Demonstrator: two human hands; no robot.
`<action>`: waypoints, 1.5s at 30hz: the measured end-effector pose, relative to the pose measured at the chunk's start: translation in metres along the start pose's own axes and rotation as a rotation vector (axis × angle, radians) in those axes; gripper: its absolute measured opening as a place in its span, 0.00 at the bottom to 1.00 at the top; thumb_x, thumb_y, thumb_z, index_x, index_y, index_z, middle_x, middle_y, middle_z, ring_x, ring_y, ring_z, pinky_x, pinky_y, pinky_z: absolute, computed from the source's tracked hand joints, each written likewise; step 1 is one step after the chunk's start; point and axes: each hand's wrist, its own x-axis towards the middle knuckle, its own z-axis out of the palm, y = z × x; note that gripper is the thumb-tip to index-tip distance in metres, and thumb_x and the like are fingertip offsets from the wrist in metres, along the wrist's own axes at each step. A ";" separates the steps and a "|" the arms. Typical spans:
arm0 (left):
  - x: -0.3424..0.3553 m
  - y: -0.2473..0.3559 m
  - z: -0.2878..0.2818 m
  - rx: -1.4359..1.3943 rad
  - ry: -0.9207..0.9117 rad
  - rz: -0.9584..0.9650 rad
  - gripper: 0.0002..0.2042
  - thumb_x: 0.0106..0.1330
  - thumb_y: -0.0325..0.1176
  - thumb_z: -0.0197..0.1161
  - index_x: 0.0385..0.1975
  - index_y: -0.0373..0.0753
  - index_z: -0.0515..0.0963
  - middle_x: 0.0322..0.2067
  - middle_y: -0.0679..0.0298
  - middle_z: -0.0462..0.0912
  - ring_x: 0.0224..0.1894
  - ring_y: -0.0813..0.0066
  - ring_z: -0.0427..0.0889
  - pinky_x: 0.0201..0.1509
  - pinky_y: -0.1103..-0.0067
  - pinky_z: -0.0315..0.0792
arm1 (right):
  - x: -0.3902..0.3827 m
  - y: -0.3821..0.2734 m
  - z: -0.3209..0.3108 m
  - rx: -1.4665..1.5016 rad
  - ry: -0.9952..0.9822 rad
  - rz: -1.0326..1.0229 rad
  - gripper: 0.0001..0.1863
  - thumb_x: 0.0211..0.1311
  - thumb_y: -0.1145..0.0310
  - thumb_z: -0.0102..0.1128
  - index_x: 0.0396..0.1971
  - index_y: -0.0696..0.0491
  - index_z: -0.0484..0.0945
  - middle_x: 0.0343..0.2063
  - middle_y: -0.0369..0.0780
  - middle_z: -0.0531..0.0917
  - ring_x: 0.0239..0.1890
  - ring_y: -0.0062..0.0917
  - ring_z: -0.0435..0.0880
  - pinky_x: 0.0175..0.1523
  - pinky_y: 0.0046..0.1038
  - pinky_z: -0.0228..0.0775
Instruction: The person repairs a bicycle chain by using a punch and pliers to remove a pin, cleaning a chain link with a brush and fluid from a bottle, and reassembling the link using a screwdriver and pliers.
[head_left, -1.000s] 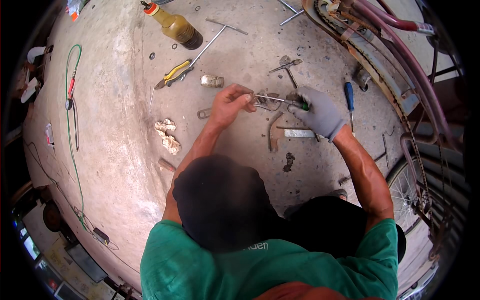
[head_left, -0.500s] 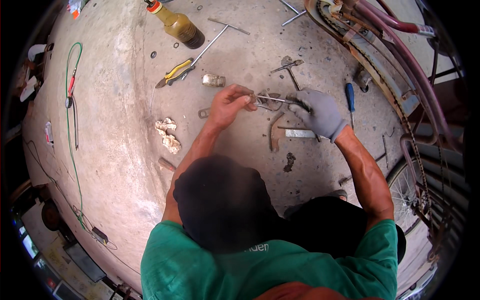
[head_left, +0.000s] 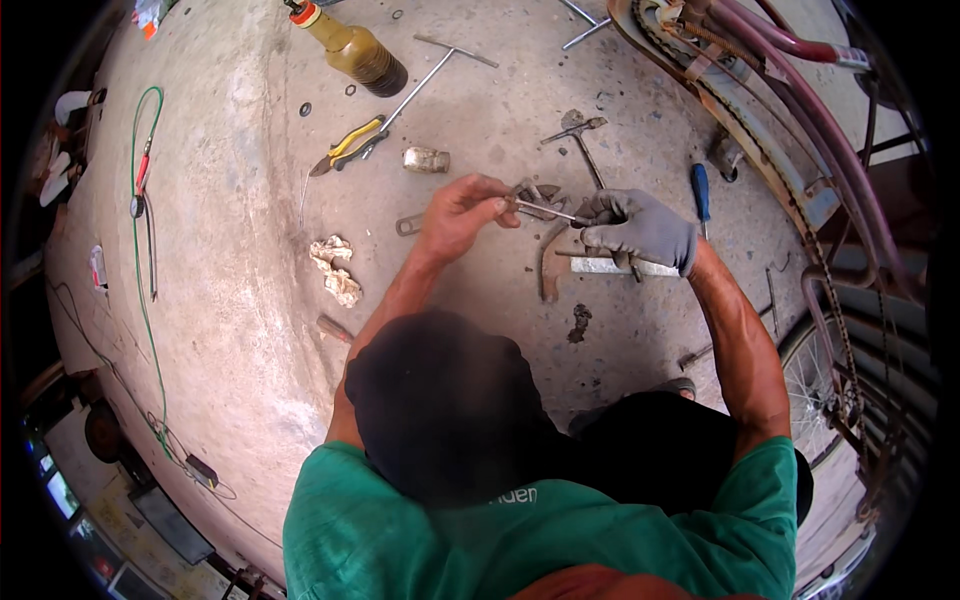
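My bare left hand (head_left: 463, 217) is closed, its thumb and fingers pinching a small part too small to name. The tip of a screwdriver (head_left: 547, 209) with a thin metal shaft meets that part. My right hand (head_left: 645, 232), in a grey glove, is closed around the screwdriver's dark handle end, mostly hidden by the fingers. Under and between the hands lie several metal tools on the floor, partly covered. A rusty curved piece (head_left: 551, 268) and a flat whitish bar (head_left: 598, 265) rest just below my right hand. A spanner end (head_left: 408, 225) shows beside my left hand.
Ahead lie yellow-handled pliers (head_left: 347, 146), a T-handle wrench (head_left: 425, 85), a metal cylinder (head_left: 426, 160) and a hammer-like tool (head_left: 580, 135). An oil bottle (head_left: 358, 55) stands beyond. Right are a blue screwdriver (head_left: 701, 190) and a bicycle frame (head_left: 830, 150). Crumpled cloth (head_left: 336, 270) lies left.
My right hand has turned and shifted slightly right and down, its fingers now more around the handle end. The screwdriver shaft tilts down more toward the right. My left hand stays nearly in place.
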 end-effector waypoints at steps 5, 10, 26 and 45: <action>0.003 0.000 0.002 -0.004 0.032 -0.032 0.07 0.71 0.21 0.61 0.46 0.30 0.79 0.38 0.53 0.86 0.38 0.61 0.90 0.46 0.69 0.84 | 0.014 0.029 -0.001 -0.077 0.125 -0.333 0.13 0.74 0.66 0.61 0.49 0.59 0.82 0.32 0.33 0.85 0.25 0.14 0.77 0.32 0.24 0.73; 0.001 -0.001 0.000 0.008 0.028 -0.019 0.07 0.72 0.21 0.61 0.47 0.29 0.78 0.38 0.53 0.86 0.37 0.62 0.90 0.45 0.70 0.84 | 0.006 0.008 -0.008 -0.088 -0.023 -0.066 0.14 0.75 0.63 0.60 0.49 0.59 0.82 0.27 0.32 0.84 0.27 0.14 0.78 0.33 0.22 0.71; 0.004 0.002 0.005 0.053 0.129 -0.046 0.06 0.73 0.23 0.60 0.45 0.29 0.78 0.36 0.54 0.86 0.35 0.66 0.88 0.42 0.73 0.83 | 0.013 0.017 0.004 -0.328 0.247 -0.374 0.15 0.71 0.61 0.63 0.45 0.59 0.83 0.28 0.40 0.85 0.28 0.20 0.82 0.36 0.27 0.76; 0.005 -0.005 0.005 0.159 0.213 0.020 0.06 0.74 0.26 0.60 0.42 0.30 0.79 0.34 0.57 0.86 0.31 0.71 0.85 0.40 0.76 0.81 | 0.013 0.013 0.018 -0.481 0.384 -0.380 0.17 0.60 0.63 0.72 0.46 0.54 0.84 0.32 0.43 0.83 0.33 0.33 0.83 0.40 0.32 0.74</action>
